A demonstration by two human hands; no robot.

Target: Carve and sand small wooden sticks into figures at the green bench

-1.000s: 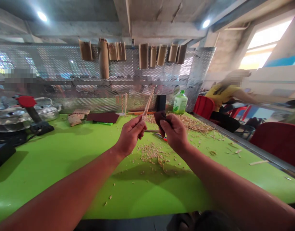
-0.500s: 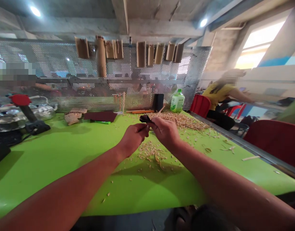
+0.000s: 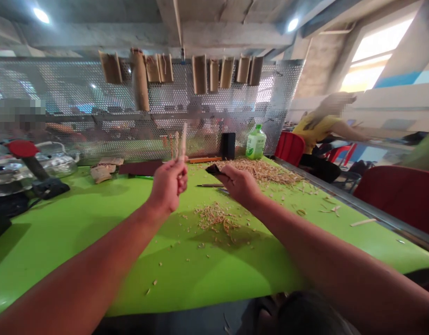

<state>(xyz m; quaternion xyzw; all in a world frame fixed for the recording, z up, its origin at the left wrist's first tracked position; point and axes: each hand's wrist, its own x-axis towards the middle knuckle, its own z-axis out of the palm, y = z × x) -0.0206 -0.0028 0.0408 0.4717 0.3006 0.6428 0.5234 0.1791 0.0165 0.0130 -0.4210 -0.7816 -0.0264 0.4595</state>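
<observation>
pale stick (image 3: 183, 143) upright in clenched left hand (image 3: 167, 184), dark sheet (image 3: 214, 170) in closed right hand (image 3: 241, 184)

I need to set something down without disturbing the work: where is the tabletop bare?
The widest bare patch of green tabletop lies left, between the tan scraps and the left forearm. Crowded: heaped shavings before the green bottle, and chips left of the right forearm.

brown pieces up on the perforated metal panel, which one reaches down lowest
The long brown bamboo-like tube, second from the left: its bottom end sits below all the others, which are shorter, open trough-shaped pieces.
</observation>
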